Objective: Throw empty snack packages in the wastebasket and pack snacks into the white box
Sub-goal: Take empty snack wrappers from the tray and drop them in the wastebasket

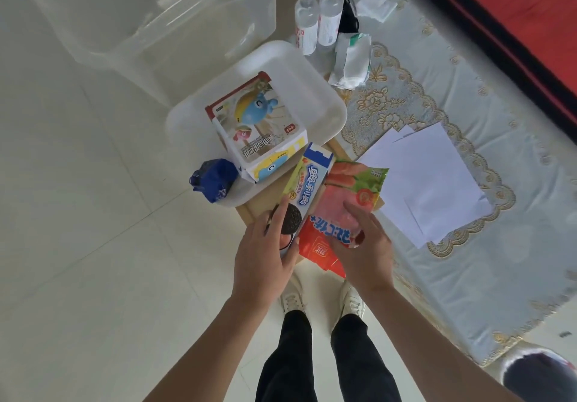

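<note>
I count 1 item packed: the cartoon-fish box (256, 120) sits in the white box (335, 105). The rest is still out. Left hand (265, 255) has its fingers wrapped round the Oreo box (312, 180), which reads 奥利奥. Right hand (363, 245) has its fingers clamped on the red sausage bag (340, 189), logo 双汇. Both are over the wooden tabletop (251, 211). The crumpled blue wrapper (212, 180) beside the white box looks empty and isn't binned. The likely wastebasket (543, 373) is bottom right.

White paper sheets (431, 180) on lace-edged mat (437, 67), just right of right hand (363, 245). Two water bottles (329, 11), tissue packs (351, 61) beyond hand. Large clear bin (156, 17) beyond, left.
</note>
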Demonstrator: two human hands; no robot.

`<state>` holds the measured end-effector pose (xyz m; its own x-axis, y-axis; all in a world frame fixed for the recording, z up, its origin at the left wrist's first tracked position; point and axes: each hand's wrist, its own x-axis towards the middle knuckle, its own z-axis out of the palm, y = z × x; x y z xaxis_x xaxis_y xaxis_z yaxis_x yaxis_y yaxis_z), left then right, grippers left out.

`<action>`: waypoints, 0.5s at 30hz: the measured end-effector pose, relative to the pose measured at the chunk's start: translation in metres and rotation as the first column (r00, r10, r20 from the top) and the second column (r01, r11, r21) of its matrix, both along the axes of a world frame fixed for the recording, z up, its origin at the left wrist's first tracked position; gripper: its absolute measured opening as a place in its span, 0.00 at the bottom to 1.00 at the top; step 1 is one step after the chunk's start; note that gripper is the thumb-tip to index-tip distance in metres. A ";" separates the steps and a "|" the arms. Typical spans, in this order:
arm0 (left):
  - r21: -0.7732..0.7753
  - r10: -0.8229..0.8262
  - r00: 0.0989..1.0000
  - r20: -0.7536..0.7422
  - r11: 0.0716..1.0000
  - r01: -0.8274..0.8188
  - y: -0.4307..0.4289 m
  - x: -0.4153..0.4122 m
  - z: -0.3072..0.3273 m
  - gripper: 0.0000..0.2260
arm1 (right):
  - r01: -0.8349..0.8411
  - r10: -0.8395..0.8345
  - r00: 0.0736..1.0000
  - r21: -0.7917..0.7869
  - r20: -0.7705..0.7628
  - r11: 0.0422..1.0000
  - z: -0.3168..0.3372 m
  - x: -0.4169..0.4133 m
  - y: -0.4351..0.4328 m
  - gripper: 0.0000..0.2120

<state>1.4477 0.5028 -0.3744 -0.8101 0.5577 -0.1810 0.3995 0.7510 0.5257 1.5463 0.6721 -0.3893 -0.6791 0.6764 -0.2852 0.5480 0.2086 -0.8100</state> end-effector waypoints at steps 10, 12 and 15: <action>0.009 -0.002 0.998 -0.068 1.000 0.003 0.007 0.002 0.050 0.36 | -0.047 0.048 0.995 0.013 -0.092 0.999 0.054 0.005 0.023 0.31; 0.013 0.003 0.997 -0.082 1.000 -0.002 0.009 0.009 0.066 0.35 | -0.068 0.071 0.991 0.032 -0.111 0.997 0.070 0.009 0.030 0.32; 0.022 -0.007 0.993 -0.115 1.000 0.010 0.013 0.018 0.094 0.34 | -0.101 0.112 0.984 0.084 -0.141 0.991 0.098 0.019 0.045 0.32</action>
<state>1.4659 0.5160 -0.2799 -0.8200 0.5675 -0.0743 0.4647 0.7359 0.4924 1.5655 0.7172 -0.2913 -0.7787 0.6140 -0.1286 0.3971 0.3237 -0.8588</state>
